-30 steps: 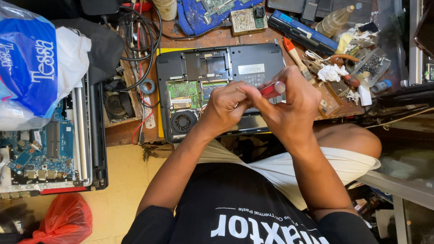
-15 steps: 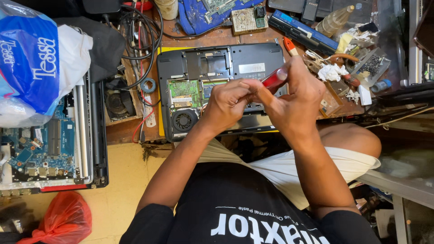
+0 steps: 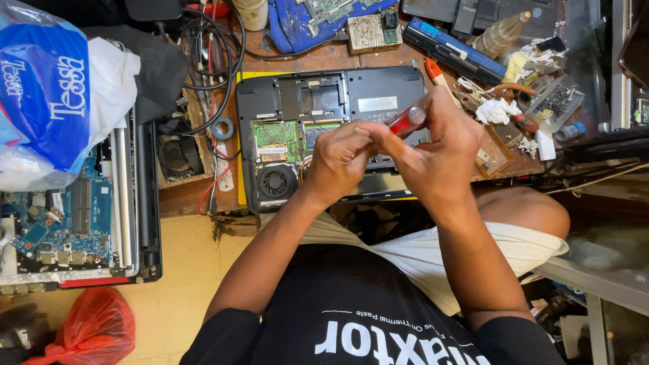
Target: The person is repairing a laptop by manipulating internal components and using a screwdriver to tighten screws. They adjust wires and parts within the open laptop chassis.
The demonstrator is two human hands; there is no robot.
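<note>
So the red-handled screwdriver [image 3: 407, 120] is wrapped in the right hand [image 3: 439, 152], fingers curled around the handle. The left hand [image 3: 341, 159] is pressed up against it, fingertips pinched together at what looks like the tip end. Whether a screw or bit is pinched there can't be told, it's too small and hidden by the fingers.

Both hands are held up just above the opened laptop base [image 3: 331, 138], roughly over its middle. The green circuit board [image 3: 276, 134] is exposed in the base's left part, with the round cooling fan [image 3: 276, 182] at its lower left corner. A yellow sheet [image 3: 241, 169] can be seen sticking out under the base's left edge.

Left of the base a tangle of black cables [image 3: 203, 54] and a small roll of tape [image 3: 222, 128] are found. Right of it, a pile of crumpled tissue [image 3: 497, 111] and small loose bits. Further left, a second stripped laptop [image 3: 74, 216] is lying open.

Probably best done this way: the tip should be kept steady and seated square before any turning, and the fiddling is better done low over the base, so anything dropped gets caught there instead of lost in the clutter.
</note>
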